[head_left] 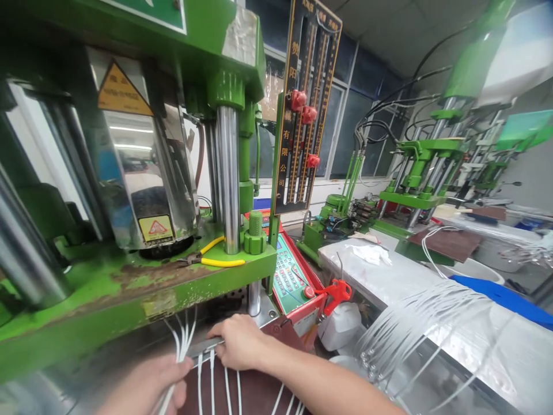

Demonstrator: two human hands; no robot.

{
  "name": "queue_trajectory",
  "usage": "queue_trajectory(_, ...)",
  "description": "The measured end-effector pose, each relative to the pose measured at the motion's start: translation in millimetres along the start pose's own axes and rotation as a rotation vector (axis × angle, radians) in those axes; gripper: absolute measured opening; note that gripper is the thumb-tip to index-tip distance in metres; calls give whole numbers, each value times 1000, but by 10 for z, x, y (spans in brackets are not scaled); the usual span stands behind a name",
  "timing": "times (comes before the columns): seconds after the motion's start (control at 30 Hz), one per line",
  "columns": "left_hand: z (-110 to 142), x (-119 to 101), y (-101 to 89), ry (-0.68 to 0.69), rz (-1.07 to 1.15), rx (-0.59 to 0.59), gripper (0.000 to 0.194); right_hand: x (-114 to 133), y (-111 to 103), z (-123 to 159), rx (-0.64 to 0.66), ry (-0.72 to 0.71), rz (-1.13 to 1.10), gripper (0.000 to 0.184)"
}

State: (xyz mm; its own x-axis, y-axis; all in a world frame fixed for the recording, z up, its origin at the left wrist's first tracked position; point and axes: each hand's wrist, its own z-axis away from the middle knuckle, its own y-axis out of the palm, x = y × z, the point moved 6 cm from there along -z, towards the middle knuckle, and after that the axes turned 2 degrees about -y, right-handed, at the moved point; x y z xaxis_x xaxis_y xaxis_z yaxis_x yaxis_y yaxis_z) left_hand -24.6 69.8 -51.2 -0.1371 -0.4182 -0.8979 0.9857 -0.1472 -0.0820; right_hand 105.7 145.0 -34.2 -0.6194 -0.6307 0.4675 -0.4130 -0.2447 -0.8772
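Under the green press my left hand (166,377) is closed around a bundle of thin white cables (185,340). Their upper ends fan out toward the press, and the lower ends run down past my palm. To the right, my right hand (239,343) has its fingers curled over the end of a flat metal bar (206,347) lying at the front of the press; its fingertips are partly hidden. More white cables (212,380) hang from the bar over a brown surface (254,392). Blur softens my left hand.
Yellow-handled cutters (222,262) lie on the press's green ledge (142,282). A red-framed control panel (287,276) stands behind my right hand, with a red air gun (337,294) beside it. Many white cables (415,317) drape over the metal table (496,346) at right.
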Motion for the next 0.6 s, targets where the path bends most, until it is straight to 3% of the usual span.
queue_trajectory(0.13,-248,61,118,-2,283,-27,30,60,324,-103,-34,-83,60,36)
queue_trajectory(0.27,-536,203,139,-33,507,-79,17,-28,430,-74,-73,-96,63,29)
queue_trajectory(0.43,-616,347,122,-22,653,-94,24,-104,247,-82,-148,-91,28,28)
queue_trajectory(0.6,-573,351,67,20,728,-103,43,-264,13,-556,-275,59,67,31)
